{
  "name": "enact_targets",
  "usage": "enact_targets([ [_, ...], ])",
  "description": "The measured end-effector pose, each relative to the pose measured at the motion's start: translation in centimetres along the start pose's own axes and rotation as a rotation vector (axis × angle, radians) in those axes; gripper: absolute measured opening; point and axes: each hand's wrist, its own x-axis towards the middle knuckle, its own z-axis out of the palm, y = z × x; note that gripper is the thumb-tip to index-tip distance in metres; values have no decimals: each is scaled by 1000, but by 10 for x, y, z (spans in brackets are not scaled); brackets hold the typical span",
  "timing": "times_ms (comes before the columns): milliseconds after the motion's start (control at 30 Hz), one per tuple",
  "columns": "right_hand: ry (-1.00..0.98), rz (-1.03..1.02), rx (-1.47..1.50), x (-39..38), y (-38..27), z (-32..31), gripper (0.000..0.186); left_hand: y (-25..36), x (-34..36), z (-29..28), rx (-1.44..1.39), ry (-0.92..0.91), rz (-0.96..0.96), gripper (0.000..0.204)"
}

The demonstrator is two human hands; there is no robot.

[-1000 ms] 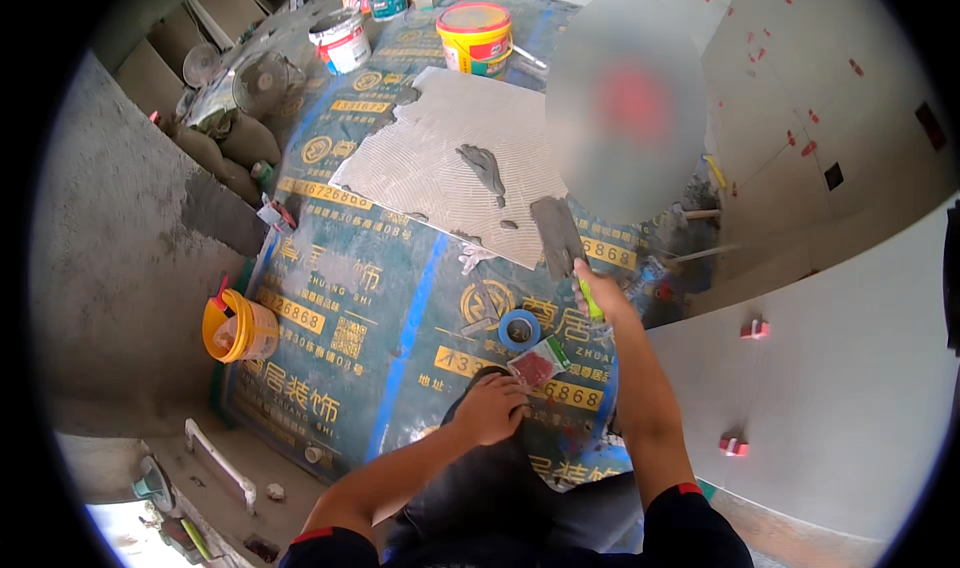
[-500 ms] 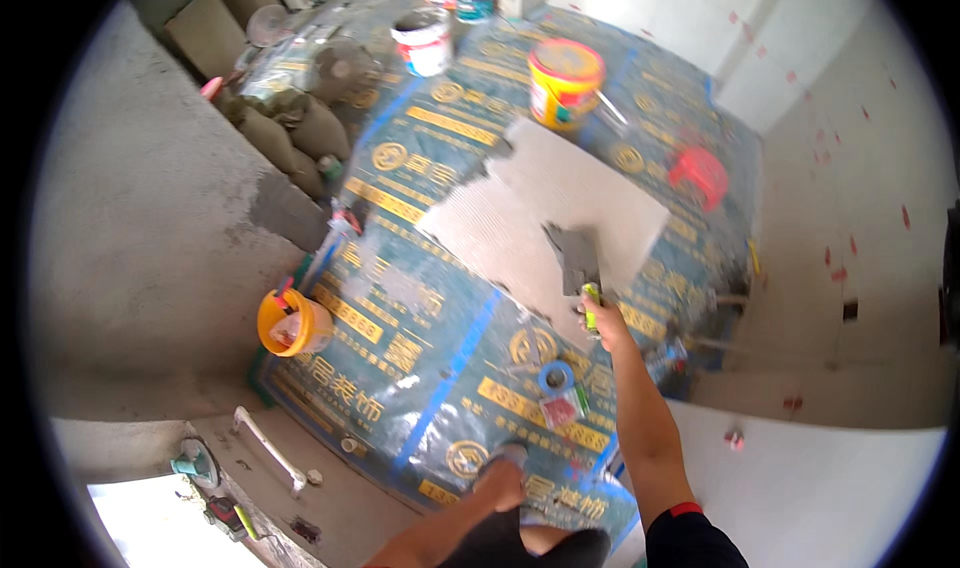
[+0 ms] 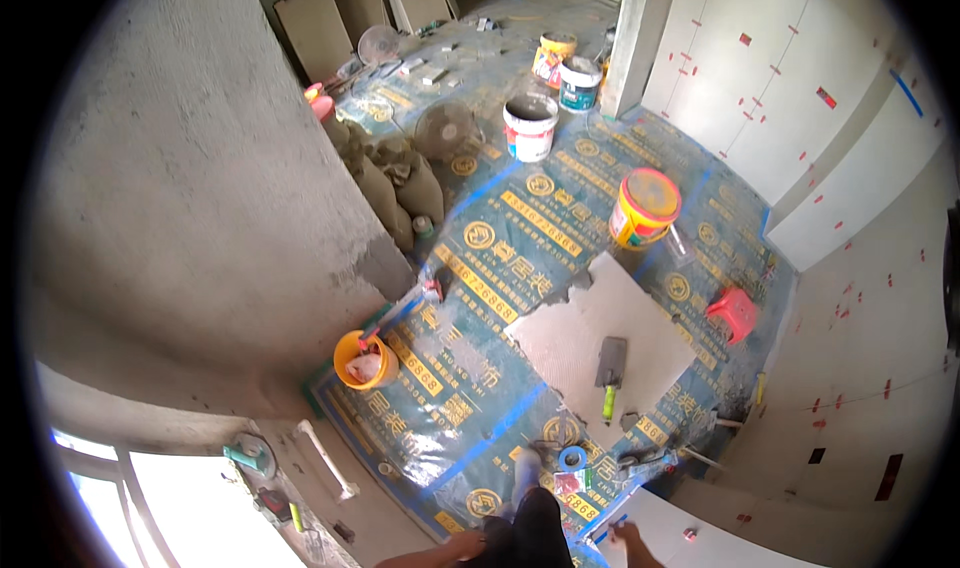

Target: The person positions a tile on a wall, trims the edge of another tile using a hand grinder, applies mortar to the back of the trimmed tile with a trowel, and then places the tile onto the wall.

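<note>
A notched trowel with a yellow-green handle lies on a large pale tile, which has a ribbed surface and a broken left edge. Neither hand touches the trowel. At the lower edge, my right hand is in front of the white panel, its fingers loosely apart with nothing seen in them. My left hand is beside my dark-clothed knee; its fingers are too small and partly hidden to read. Near my foot lie a roll of blue tape and a small red-and-white packet.
Printed green sheeting covers the floor. A yellow bucket and a red stool stand beyond the tile. Left is a small orange bucket by the concrete wall. Farther off are sacks, a fan and a white bucket.
My right hand has let go of the trowel and drawn back toward me. The trowel stays on the tile. My view has risen and shifted, showing more of the far floor.
</note>
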Motion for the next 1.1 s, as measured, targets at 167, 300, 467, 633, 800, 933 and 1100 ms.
enact_targets([
  [167, 42, 278, 459, -106, 11, -16, 12, -71, 16, -123, 211, -250, -276, 45],
  [300, -16, 210, 498, -98, -75, -19, 10, -86, 53, -232, 55, 412, -230, 43],
  [467, -109, -152, 438, -65, -305, -20, 10, -132, 82, -312, -365, 561, -1, 24],
  [633, 62, -713, 172, -89, -569, -45, 13, -142, 96, -374, 265, 370, 39, 17],
  [800, -33, -842, 526, -136, -734, 24, 16, -215, 73, -446, 331, 208, -99, 19],
  [933, -83, -651, 373, -87, -727, 67, 16, -200, 102, -551, 195, 308, -261, 22],
  [1100, -310, -12, 513, -14, -660, 165, 11, -203, 120, -684, 314, 300, -75, 20],
])
